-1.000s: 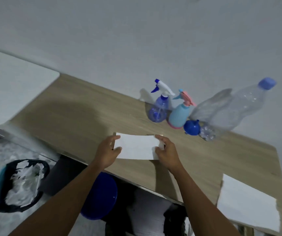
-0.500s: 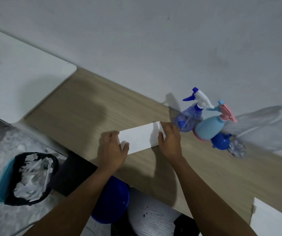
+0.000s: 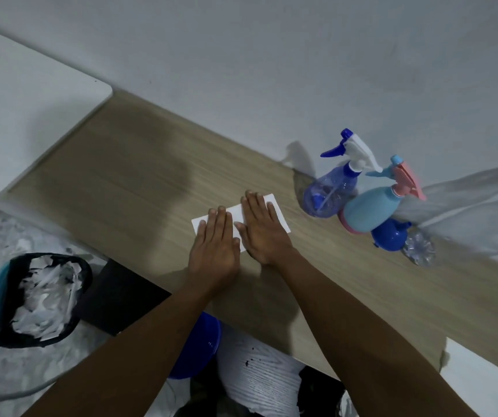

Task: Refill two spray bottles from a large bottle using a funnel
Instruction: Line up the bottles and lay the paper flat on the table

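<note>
A clear blue spray bottle (image 3: 333, 189) with a white-and-blue trigger stands by the wall on the wooden table (image 3: 139, 176). Right of it is a light blue spray bottle (image 3: 372, 213) with a pink trigger. A blue funnel (image 3: 390, 237) lies against it, and the base of the large clear bottle (image 3: 419, 251) shows beside the funnel, the rest blurred. My left hand (image 3: 216, 243) and my right hand (image 3: 264, 228) lie flat, side by side, palms down on a white sheet of paper (image 3: 279, 218), left of the bottles.
A white table (image 3: 16, 115) adjoins on the left. A bin (image 3: 35, 299) lined in black and full of white paper stands on the floor. A blue round object (image 3: 202, 353) sits under the table edge. Another white sheet (image 3: 488, 377) lies at the lower right.
Both hands went from gripping the paper's ends to lying flat on top of it, close together. The view swung left, so the bottles now sit further right.
</note>
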{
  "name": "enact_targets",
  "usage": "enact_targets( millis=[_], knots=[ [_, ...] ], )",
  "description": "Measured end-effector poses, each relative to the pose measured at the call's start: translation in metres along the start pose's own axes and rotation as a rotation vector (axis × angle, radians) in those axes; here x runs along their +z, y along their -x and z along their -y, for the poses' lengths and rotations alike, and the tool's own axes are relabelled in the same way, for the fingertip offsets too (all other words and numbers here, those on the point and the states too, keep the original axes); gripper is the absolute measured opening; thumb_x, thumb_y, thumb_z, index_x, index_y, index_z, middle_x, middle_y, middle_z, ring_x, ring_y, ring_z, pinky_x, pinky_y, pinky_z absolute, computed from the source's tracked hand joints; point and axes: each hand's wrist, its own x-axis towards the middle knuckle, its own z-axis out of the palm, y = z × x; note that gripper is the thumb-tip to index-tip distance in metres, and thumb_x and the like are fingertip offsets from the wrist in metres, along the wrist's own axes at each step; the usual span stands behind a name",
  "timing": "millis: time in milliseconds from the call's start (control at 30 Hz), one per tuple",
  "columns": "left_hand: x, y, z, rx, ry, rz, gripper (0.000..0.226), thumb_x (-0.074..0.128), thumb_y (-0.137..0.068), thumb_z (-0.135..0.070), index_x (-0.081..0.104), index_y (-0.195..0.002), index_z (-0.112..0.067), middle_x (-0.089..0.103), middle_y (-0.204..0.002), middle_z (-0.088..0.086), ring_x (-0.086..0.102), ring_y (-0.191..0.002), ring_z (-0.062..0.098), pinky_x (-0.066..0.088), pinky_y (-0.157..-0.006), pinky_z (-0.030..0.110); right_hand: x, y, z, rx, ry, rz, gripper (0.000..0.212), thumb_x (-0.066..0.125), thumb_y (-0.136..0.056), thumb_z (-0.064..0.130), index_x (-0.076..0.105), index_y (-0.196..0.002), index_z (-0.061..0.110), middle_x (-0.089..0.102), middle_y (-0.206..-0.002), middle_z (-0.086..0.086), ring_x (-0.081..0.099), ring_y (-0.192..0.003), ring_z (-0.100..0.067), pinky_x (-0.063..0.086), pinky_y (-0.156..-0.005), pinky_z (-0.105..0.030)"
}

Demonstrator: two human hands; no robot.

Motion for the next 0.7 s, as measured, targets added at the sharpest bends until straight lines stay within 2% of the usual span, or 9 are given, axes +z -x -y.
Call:
enact_targets(
  millis=[100,233,433,700],
  knots=[
    [0.003,0.004,-0.011,-0.016,-0.009,0.015,0.063,0.019,-0.101,-0.031,0.022,-0.153,0.004,0.016,-0.163,0.021,0.009,-0.153,0.032,0.013,-0.124,0.050,-0.002,0.008,-0.010,-0.034,0.059,0.010,0.065,0.023,-0.106,0.042,0.006,-0.158,0.006,0.001,-0.167,-0.010,-0.003,-0.154,-0.024,0.001,-0.125,-0.043],
    [0.014,0.018,-0.042,-0.013,-0.025,0.009,0.061,0.025,-0.102,-0.028,0.023,-0.152,0.006,0.019,-0.161,0.024,0.013,-0.152,0.036,0.016,-0.123,0.052,-0.007,0.035,-0.034,-0.062,0.102,0.027,0.066,0.020,-0.106,0.045,0.003,-0.158,0.009,-0.001,-0.167,-0.007,-0.005,-0.154,-0.021,0.000,-0.125,-0.043],
    [0.034,0.046,-0.116,-0.014,-0.005,0.018,0.060,0.030,-0.101,-0.027,0.027,-0.150,0.008,0.024,-0.159,0.027,0.018,-0.151,0.039,0.020,-0.121,0.053,-0.015,0.090,-0.085,-0.076,0.135,0.095,0.066,0.014,-0.105,0.048,-0.003,-0.158,0.014,-0.006,-0.168,-0.003,-0.011,-0.154,-0.018,0.000,-0.125,-0.044],
    [0.065,0.075,-0.222,0.028,0.064,0.065,0.060,0.038,-0.100,-0.027,0.031,-0.149,0.008,0.026,-0.158,0.026,0.021,-0.150,0.038,0.023,-0.120,0.053,-0.034,0.187,-0.161,0.009,0.110,0.128,0.064,0.014,-0.105,0.050,-0.008,-0.158,0.021,-0.012,-0.167,0.005,-0.017,-0.152,-0.013,-0.009,-0.122,-0.044]
  ],
)
